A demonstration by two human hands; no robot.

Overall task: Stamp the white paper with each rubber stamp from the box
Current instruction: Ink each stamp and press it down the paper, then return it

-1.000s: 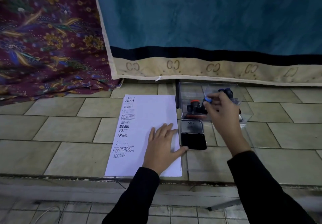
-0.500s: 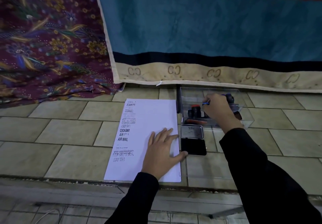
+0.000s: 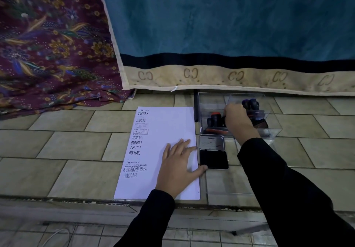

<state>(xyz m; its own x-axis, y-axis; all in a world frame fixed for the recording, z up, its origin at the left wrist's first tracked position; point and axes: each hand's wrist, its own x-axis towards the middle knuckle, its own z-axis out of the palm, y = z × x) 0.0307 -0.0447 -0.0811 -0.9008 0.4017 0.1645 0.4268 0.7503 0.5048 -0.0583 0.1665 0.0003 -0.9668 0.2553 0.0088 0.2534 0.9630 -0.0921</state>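
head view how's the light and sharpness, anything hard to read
Head view: dim, bluish light, with wide-angle bend toward the edges; large prints on the white paper read sharp, small ones smear; the clear box shows faint glare; the stamps by the right hand are dark and indistinct.

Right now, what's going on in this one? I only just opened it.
A person is working through a set of rubber stamps on a tiled surface. The left hand lies flat on the white paper, which carries a column of impressions along its left edge, among them AIR MAIL and FAX OUT. The right hand is down inside the clear box, among the stamps; whether it holds one is hidden. An open ink pad sits beside the paper, in front of the box.
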